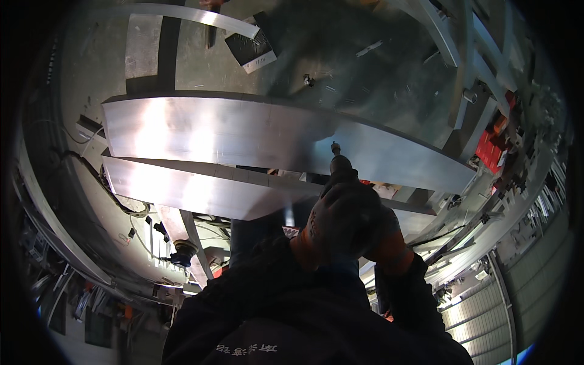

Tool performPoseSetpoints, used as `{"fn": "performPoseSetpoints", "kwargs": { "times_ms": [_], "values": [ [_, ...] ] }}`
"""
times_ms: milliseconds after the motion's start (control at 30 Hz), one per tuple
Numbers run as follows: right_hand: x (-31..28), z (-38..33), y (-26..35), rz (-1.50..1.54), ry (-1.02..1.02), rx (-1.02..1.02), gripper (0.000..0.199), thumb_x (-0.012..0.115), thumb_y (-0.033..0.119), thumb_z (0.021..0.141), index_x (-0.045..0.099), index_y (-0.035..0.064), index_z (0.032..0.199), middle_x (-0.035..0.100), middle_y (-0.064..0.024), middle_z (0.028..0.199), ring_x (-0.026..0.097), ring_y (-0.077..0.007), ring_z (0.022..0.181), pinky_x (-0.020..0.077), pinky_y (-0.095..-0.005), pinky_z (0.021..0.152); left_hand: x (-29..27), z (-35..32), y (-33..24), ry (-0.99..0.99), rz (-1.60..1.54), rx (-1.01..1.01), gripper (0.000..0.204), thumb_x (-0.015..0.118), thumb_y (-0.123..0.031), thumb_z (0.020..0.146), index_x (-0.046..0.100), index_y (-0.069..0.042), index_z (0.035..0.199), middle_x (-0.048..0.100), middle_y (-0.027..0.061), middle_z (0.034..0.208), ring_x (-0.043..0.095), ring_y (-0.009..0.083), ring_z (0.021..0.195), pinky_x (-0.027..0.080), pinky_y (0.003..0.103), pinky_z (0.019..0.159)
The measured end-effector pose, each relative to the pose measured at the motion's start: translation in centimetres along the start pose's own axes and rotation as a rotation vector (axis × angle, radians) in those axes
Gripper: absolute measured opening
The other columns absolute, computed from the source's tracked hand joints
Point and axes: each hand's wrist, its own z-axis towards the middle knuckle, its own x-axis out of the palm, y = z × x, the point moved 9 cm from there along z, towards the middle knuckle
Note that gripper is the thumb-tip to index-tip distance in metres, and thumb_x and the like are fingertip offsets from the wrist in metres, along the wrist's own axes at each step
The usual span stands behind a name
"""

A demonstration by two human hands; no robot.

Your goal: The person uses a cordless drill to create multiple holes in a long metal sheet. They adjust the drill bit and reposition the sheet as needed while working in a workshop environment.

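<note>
My left hand [340, 222], in a dark-palmed orange work glove, is wrapped round the front of a drill-like power tool [340, 164]. Behind it and to the right, my right hand [389, 246] wears a matching glove; its fingers are mostly hidden, but it appears closed on the tool's rear. The tool's dark tapered nose points away from me. Its small metal tip lies over the face of a long, wide silvery metal beam [243, 131], and I cannot tell whether they touch. A second silvery beam [182, 185] lies nearer to me, with a narrow gap between the two.
Cables and a dark round-headed tool [182, 252] are at the lower left. A dark square sheet [250, 48] lies on the floor beyond the beams, near a curved metal strip [194, 13]. Red boxes [488, 151] and metal profiles [435, 30] stand to the right.
</note>
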Motion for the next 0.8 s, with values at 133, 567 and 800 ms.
{"fn": "performPoseSetpoints", "kwargs": {
  "times_ms": [133, 567, 800],
  "values": [
    [1.8, 0.0, 0.3, -0.043, -0.107, -0.097, 0.055, 0.078, 0.036, 0.094, 0.062, 0.0060, 0.138, 0.074, -0.0148, 0.118, 0.075, -0.0323, 0.105, 0.0610, -0.0454, 0.088, -1.0, -0.6, -1.6, 0.101, 0.083, 0.042, 0.041, 0.084, -0.020, 0.080, 0.071, -0.009, 0.118, 0.069, 0.0153, 0.126, 0.067, 0.0395, 0.116, 0.056, 0.052, 0.101],
    [2.2, 2.1, -0.6, 0.113, -0.126, -0.044, 0.054, 0.080, 0.035, 0.091, 0.065, 0.0058, 0.133, 0.073, -0.0167, 0.118, 0.075, -0.0335, 0.105, 0.0607, -0.0452, 0.088, -1.5, 0.4, -1.4, 0.133, 0.201, 0.174, 0.041, 0.085, -0.022, 0.080, 0.073, -0.013, 0.118, 0.070, 0.0132, 0.126, 0.066, 0.0387, 0.120, 0.055, 0.054, 0.105],
    [2.4, 2.2, -0.2, -0.033, -0.148, -0.104, 0.065, 0.082, 0.038, 0.089, 0.059, 0.0031, 0.139, 0.072, -0.0173, 0.118, 0.075, -0.0333, 0.103, 0.0611, -0.0443, 0.087, -1.2, 0.3, -1.4, 0.149, 0.249, 0.169, 0.041, 0.086, -0.023, 0.079, 0.075, -0.015, 0.118, 0.070, 0.0121, 0.126, 0.066, 0.0382, 0.123, 0.055, 0.055, 0.108]
  ]
}}
